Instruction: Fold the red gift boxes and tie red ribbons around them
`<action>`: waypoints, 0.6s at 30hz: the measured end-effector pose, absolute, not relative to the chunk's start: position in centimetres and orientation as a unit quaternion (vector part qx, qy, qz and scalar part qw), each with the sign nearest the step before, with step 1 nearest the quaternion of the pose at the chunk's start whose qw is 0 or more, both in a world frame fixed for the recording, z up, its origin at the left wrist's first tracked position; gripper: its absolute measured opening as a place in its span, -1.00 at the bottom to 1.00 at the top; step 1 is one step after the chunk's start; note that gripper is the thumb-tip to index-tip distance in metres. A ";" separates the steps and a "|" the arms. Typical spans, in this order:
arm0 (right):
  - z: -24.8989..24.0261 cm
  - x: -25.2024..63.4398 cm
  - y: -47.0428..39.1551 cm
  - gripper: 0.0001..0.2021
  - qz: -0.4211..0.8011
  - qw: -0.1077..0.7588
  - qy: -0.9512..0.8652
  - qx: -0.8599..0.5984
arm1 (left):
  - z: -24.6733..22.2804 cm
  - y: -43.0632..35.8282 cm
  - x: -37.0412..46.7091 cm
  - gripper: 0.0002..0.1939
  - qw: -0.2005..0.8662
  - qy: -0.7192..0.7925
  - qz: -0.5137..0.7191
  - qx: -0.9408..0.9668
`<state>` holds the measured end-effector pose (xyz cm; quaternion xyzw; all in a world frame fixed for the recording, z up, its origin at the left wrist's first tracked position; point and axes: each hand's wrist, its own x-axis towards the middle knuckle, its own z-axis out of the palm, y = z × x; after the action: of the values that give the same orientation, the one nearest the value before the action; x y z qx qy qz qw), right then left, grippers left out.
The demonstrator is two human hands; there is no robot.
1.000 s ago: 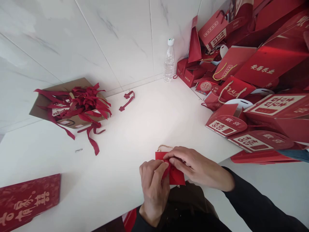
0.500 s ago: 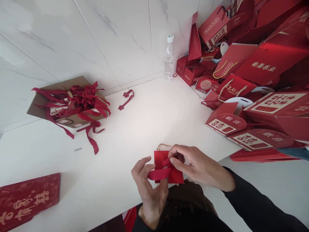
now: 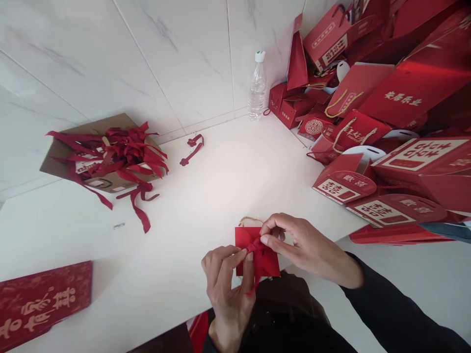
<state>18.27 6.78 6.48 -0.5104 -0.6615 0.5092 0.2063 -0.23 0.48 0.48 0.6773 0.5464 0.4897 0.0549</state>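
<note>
A small red gift box (image 3: pixel 270 262) with a twisted gold cord handle (image 3: pixel 251 219) lies at the table's front edge. Over its top runs a dark red ribbon (image 3: pixel 258 260), gathered in a knot or bow whose exact form I cannot tell. My left hand (image 3: pixel 230 274) pinches the ribbon at the left of the knot between thumb and fingers. From the right, my right hand (image 3: pixel 294 240) pinches it with thumb and index finger. One ribbon end hangs down across the box toward me.
A cardboard box (image 3: pixel 55 162) full of red ribbons stands at the left by the wall. Red gift boxes and bags (image 3: pixel 397 103) are heaped on the right. There are also a clear bottle (image 3: pixel 256 90), a loose ribbon piece (image 3: pixel 194 149) and a red printed box (image 3: pixel 46 304).
My left hand has closed from spread fingers to a pinch at the knot. The ribbon stretched leftward over those fingers now hangs toward me. My right hand has barely moved.
</note>
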 end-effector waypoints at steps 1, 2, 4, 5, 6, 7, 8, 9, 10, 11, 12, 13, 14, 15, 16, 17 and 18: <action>6.4 18.5 6.7 -0.81 0.497 0.208 -0.664 -0.518 | 0.6 0.3 -0.3 -0.76 0.062 0.552 0.486 0.675; 6.3 18.7 6.7 -0.80 0.490 0.205 -0.664 -0.526 | 0.7 0.0 -0.3 -0.78 0.071 0.558 0.480 0.673; 6.2 19.2 6.6 -0.79 0.486 0.195 -0.657 -0.542 | 0.9 -0.5 -0.4 -0.80 0.089 0.569 0.465 0.673; 6.1 19.5 6.5 -0.79 0.488 0.191 -0.652 -0.547 | 0.9 -0.8 -0.5 -0.81 0.098 0.574 0.457 0.672; 6.0 19.7 6.4 -0.78 0.490 0.187 -0.648 -0.552 | 1.0 -1.1 -0.6 -0.82 0.108 0.580 0.450 0.670; 5.8 20.0 6.3 -0.77 0.490 0.186 -0.644 -0.557 | 1.0 -1.3 -0.8 -0.82 0.114 0.585 0.446 0.668; 5.7 20.2 6.2 -0.76 0.489 0.186 -0.640 -0.563 | 0.9 -1.5 -0.9 -0.82 0.119 0.590 0.443 0.665; 5.5 20.3 6.1 -0.75 0.486 0.187 -0.637 -0.569 | 0.8 -1.7 -1.0 -0.82 0.123 0.594 0.439 0.663; 5.3 20.4 6.0 -0.75 0.484 0.188 -0.634 -0.573 | 0.7 -1.9 -1.1 -0.82 0.126 0.599 0.434 0.661; 5.2 20.5 5.9 -0.74 0.483 0.189 -0.631 -0.577 | 0.6 -2.1 -1.2 -0.83 0.128 0.603 0.430 0.660; 5.0 20.6 5.8 -0.73 0.482 0.192 -0.628 -0.580 | 0.5 -2.2 -1.3 -0.83 0.131 0.606 0.428 0.658; 4.9 20.6 5.7 -0.72 0.484 0.194 -0.624 -0.582 | 0.5 -2.3 -1.3 -0.84 0.138 0.611 0.426 0.653; 4.7 20.6 5.7 -0.71 0.485 0.195 -0.621 -0.584 | 0.5 -2.4 -1.3 -0.84 0.150 0.617 0.425 0.645; 4.6 20.5 5.6 -0.71 0.486 0.198 -0.618 -0.586 | 0.5 -2.4 -1.3 -0.85 0.166 0.623 0.425 0.636; 4.5 20.5 5.6 -0.71 0.485 0.201 -0.615 -0.588 | 0.7 -2.4 -1.3 -0.86 0.183 0.629 0.426 0.624; 4.4 20.4 5.5 -0.72 0.484 0.205 -0.612 -0.590 | 0.8 -2.4 -1.2 -0.88 0.197 0.634 0.426 0.615; 4.3 20.3 5.5 -0.73 0.483 0.210 -0.610 -0.592 | 1.0 -2.3 -1.1 -0.92 0.204 0.635 0.424 0.612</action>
<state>20.31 5.52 4.32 -0.5920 -0.6103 0.4828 0.2097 -1.07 -2.33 0.95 0.6125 0.6349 0.4245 0.2041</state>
